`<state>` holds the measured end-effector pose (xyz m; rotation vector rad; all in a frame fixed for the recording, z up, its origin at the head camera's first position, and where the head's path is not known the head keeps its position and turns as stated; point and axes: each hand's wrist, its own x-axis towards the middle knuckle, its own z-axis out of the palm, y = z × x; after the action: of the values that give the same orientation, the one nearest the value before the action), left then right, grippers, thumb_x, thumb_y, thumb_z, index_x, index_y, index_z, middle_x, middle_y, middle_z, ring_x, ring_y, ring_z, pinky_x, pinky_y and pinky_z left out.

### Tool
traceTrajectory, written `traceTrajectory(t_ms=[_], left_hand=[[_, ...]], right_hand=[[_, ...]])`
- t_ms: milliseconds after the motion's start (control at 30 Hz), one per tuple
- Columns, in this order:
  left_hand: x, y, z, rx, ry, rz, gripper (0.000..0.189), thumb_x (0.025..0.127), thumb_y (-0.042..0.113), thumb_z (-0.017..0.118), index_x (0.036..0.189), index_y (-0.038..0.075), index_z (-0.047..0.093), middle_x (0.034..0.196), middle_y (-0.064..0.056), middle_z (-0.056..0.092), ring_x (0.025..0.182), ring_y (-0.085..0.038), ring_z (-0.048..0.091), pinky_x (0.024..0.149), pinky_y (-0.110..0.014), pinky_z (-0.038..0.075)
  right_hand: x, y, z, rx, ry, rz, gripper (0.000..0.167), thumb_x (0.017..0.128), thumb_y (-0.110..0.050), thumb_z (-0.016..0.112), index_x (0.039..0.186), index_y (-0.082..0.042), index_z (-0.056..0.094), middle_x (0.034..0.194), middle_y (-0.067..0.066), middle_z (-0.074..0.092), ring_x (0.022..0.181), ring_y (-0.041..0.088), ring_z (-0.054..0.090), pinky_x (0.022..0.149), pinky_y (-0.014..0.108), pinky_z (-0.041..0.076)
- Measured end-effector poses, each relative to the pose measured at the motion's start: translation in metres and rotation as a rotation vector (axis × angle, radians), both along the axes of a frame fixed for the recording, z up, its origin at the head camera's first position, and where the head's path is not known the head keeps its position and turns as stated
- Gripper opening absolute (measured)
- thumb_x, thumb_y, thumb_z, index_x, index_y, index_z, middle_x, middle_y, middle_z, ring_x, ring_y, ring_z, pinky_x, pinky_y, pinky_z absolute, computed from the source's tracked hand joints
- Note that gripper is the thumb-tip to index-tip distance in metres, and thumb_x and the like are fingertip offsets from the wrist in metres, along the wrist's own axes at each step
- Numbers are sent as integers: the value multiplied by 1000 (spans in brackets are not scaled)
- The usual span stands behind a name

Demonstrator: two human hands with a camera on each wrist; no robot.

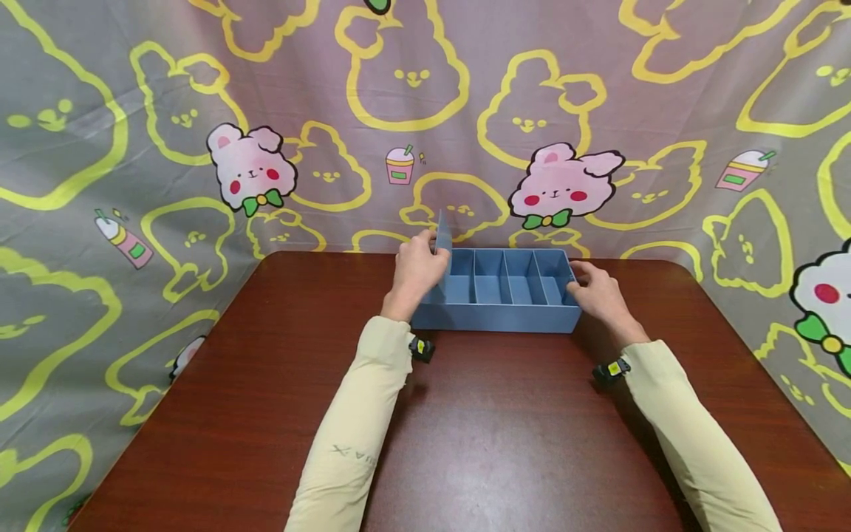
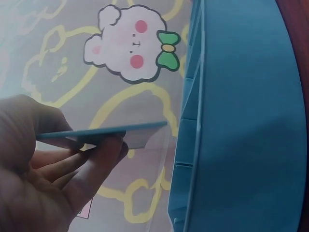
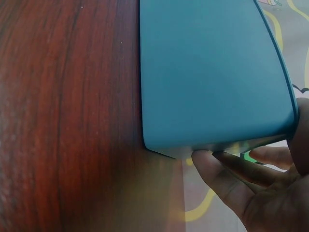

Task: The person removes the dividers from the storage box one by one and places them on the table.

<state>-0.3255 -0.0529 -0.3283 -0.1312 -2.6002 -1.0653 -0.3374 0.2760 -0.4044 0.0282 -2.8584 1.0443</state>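
A blue box with thin upright partitions stands lengthwise on the table, its top open. My left hand pinches a thin, flat blue divider upright over the box's left end. In the left wrist view the divider is seen edge-on between thumb and fingers, its far edge close to the box's rim. At the other end my right hand grips the box's right wall, with the thumb at the rim. The right wrist view has the fingers against the outside of the end wall.
The brown wooden table reaches well in front of the box and to both sides. Directly behind it hangs a patterned cloth with cartoon rabbits, which also runs along the left and right sides. Each wrist wears a small black camera.
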Motion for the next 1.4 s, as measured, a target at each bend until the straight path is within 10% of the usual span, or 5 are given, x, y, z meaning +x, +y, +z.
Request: traceTrajectory(t_ms=[767, 1400], left_hand=[[10, -6, 5, 254, -77, -379, 39, 91, 15, 58, 129, 15, 64, 108, -8, 74, 94, -20, 66, 77, -30, 48], [19, 17, -7, 100, -236, -533, 42, 95, 19, 57, 137, 13, 57, 126, -9, 68, 105, -16, 65, 80, -26, 49]], right_hand=[[1, 1, -1, -14, -1, 1, 55, 95, -18, 47, 148, -6, 39, 139, 31, 50, 116, 46, 57, 88, 54, 50], [2, 1, 0, -13, -5, 8, 55, 96, -18, 47, 149, -6, 39, 140, 31, 50, 117, 46, 56, 89, 54, 49]])
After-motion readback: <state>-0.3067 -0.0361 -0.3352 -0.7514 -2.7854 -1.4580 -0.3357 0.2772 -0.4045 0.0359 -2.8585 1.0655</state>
